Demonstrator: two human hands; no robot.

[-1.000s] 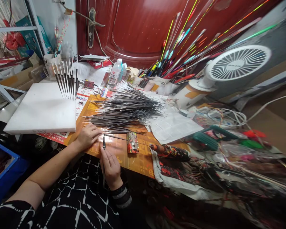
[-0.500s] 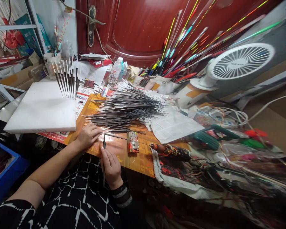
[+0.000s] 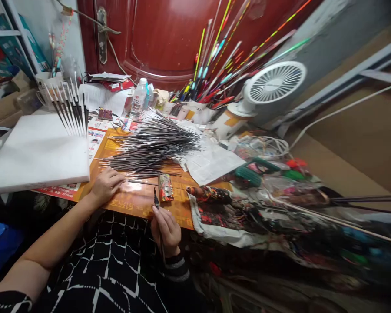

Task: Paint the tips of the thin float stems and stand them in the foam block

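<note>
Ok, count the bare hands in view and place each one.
2. The person's left hand is at the left end of a slender dark rod; the right hand holds a thin, dark-tipped brush beside a rectangular, paint-smeared block. No other hand shows.

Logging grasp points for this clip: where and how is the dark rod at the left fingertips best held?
Probably by its left end, coming from the left, where the left hand is: the dark rod lies sideways, its thicker part leftward, thinning rightward toward the spattered cylinder.
</note>
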